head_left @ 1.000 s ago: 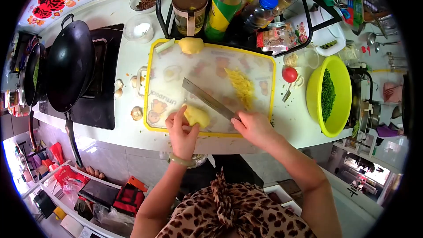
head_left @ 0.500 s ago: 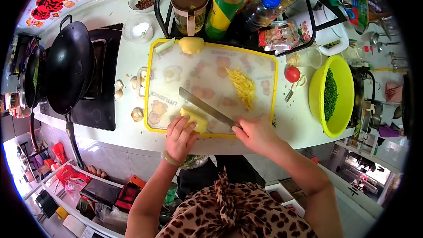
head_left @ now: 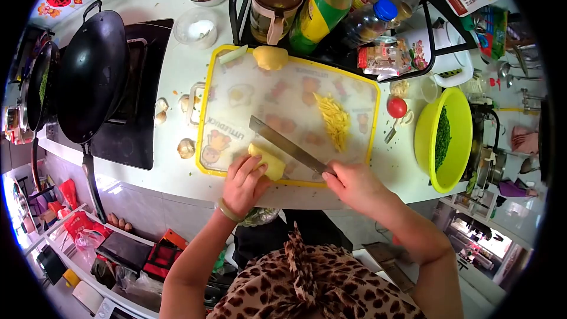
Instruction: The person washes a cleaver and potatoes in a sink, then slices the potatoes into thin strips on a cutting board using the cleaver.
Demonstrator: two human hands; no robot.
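With its fingers curled over the left end, my left hand [head_left: 243,183] presses a peeled, cut-sided potato [head_left: 269,162] onto the near edge of the cutting board [head_left: 236,124]. My right hand [head_left: 357,186] is closed round the handle of a kitchen knife [head_left: 289,146]. The blade slants up and left, just beyond the potato; whether it touches is hard to tell. Thin yellow potato strips [head_left: 333,121] lie in a pile on the right of the board. Another peeled potato [head_left: 270,58] and a pale green scallion piece [head_left: 233,54] rest at the far edge.
Left of the board are garlic bulbs [head_left: 186,148] and a black wok [head_left: 94,77] on the cooktop [head_left: 142,142]. A black rack [head_left: 434,53] with bottles stands behind. To the right are a tomato [head_left: 396,107], a small peeler-like tool [head_left: 390,135] and a green bowl [head_left: 422,142] of chopped greens.
The camera view has tilted slightly, shifting the whole scene. My left hand stays on the potato and the knife stays beside it, with little visible movement between them.
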